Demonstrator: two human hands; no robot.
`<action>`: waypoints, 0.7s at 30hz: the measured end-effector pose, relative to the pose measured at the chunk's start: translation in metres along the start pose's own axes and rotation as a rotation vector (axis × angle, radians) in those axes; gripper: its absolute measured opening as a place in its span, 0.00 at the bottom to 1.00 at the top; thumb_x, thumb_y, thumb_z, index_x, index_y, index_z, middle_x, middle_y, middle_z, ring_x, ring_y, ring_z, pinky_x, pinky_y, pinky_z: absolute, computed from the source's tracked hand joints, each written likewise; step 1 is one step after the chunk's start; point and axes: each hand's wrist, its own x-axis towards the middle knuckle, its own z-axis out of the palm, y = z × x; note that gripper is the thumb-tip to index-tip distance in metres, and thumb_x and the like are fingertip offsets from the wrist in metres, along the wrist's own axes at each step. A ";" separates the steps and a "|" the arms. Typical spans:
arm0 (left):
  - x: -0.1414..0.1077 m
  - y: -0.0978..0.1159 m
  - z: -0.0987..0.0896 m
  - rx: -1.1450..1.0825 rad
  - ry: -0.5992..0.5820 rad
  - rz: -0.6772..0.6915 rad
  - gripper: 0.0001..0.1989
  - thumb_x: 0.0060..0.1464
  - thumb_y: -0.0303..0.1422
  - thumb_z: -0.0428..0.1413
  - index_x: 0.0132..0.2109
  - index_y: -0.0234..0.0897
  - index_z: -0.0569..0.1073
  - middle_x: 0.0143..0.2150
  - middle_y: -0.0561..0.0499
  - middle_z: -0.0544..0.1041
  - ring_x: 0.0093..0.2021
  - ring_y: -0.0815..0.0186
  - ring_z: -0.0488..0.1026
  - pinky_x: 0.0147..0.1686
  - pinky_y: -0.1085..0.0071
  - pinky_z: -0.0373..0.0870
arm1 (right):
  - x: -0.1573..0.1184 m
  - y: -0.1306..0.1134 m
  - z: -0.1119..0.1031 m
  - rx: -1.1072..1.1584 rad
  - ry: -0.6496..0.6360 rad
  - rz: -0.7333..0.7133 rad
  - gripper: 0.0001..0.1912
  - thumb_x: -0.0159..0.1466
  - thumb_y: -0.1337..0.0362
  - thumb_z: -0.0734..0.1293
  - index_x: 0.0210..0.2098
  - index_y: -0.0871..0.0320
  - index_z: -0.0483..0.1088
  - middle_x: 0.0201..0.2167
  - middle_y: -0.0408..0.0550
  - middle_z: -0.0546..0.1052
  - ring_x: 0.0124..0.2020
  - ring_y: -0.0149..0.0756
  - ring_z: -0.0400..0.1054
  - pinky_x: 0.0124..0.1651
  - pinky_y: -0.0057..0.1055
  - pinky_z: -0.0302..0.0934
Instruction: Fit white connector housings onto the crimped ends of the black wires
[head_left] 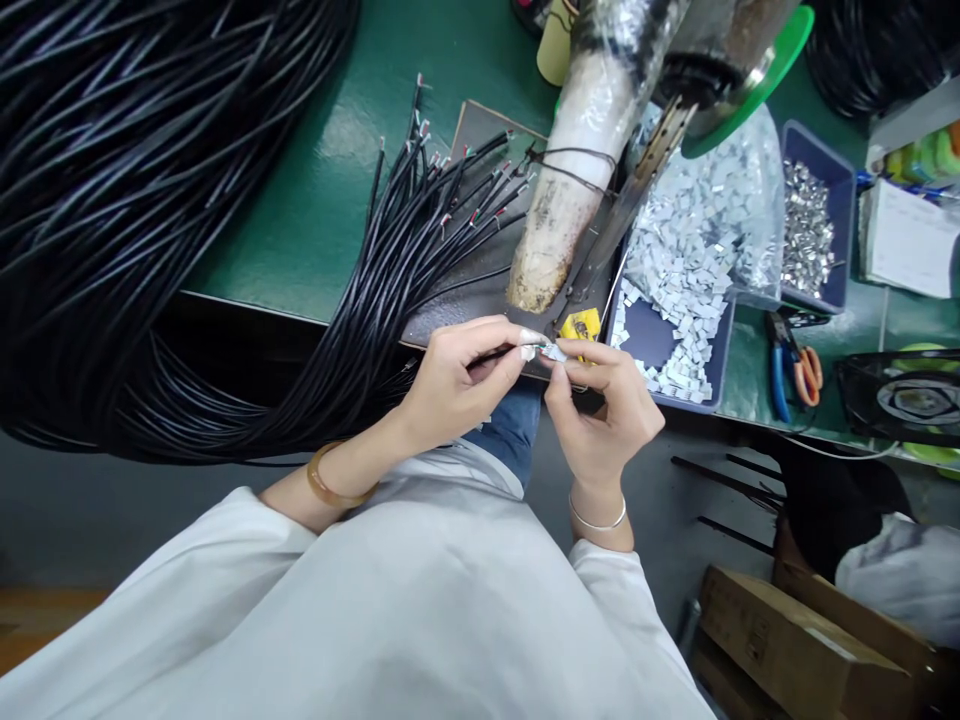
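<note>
Close together over the table's front edge, my two hands meet at their fingertips. My left hand (471, 378) pinches the end of a black cable whose thin wires show at the tip. Between the thumb and fingers of my right hand (609, 398) is a small white connector (553, 351), held against the wire ends. Whether the wires sit inside it is too small to tell. A bundle of black cables (390, 270) with stripped ends lies left of my hands. Just behind my fingers sits a yellow block (581, 324). To the right, a blue-grey bin (721, 378) contains many white connectors (679, 310).
A wrapped white tube (568, 190) and a metal bar (637, 190) slant down close behind my hands. Another bin (844, 215) of metal pieces, pliers (791, 370) and a small fan (911, 400) stand right. A large cable coil (135, 160) fills the left; cardboard boxes (795, 640) stand below.
</note>
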 end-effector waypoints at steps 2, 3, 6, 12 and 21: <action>-0.001 -0.001 0.001 0.002 0.014 -0.032 0.07 0.59 0.30 0.57 0.40 0.34 0.80 0.28 0.50 0.75 0.24 0.74 0.65 0.23 0.77 0.59 | 0.002 0.001 0.000 0.024 -0.014 0.036 0.07 0.61 0.73 0.69 0.34 0.54 0.70 0.37 0.42 0.81 0.38 0.32 0.77 0.41 0.32 0.73; -0.001 -0.001 0.001 0.005 0.023 -0.037 0.07 0.59 0.30 0.57 0.40 0.34 0.80 0.28 0.50 0.75 0.25 0.73 0.66 0.24 0.77 0.59 | 0.004 0.001 0.001 0.032 -0.019 0.054 0.07 0.61 0.73 0.69 0.34 0.54 0.70 0.36 0.42 0.81 0.38 0.31 0.77 0.40 0.32 0.73; 0.000 0.000 0.002 0.027 0.054 -0.011 0.07 0.58 0.29 0.58 0.40 0.35 0.80 0.27 0.51 0.74 0.25 0.73 0.64 0.24 0.76 0.59 | 0.010 0.001 0.002 0.048 -0.009 0.076 0.06 0.62 0.72 0.68 0.33 0.54 0.71 0.35 0.42 0.81 0.37 0.31 0.76 0.41 0.33 0.73; -0.002 -0.002 0.005 -0.060 0.072 -0.045 0.08 0.60 0.32 0.57 0.41 0.35 0.81 0.31 0.49 0.76 0.29 0.71 0.71 0.28 0.76 0.66 | 0.012 -0.001 0.003 0.106 -0.010 0.103 0.06 0.62 0.72 0.69 0.32 0.55 0.71 0.33 0.41 0.80 0.37 0.31 0.76 0.41 0.33 0.72; -0.003 -0.002 0.006 -0.070 0.068 -0.088 0.08 0.58 0.32 0.58 0.40 0.35 0.81 0.30 0.49 0.78 0.28 0.71 0.72 0.27 0.77 0.67 | 0.008 0.001 0.001 -0.003 -0.032 0.015 0.06 0.62 0.72 0.69 0.33 0.54 0.71 0.36 0.42 0.81 0.37 0.31 0.77 0.42 0.32 0.73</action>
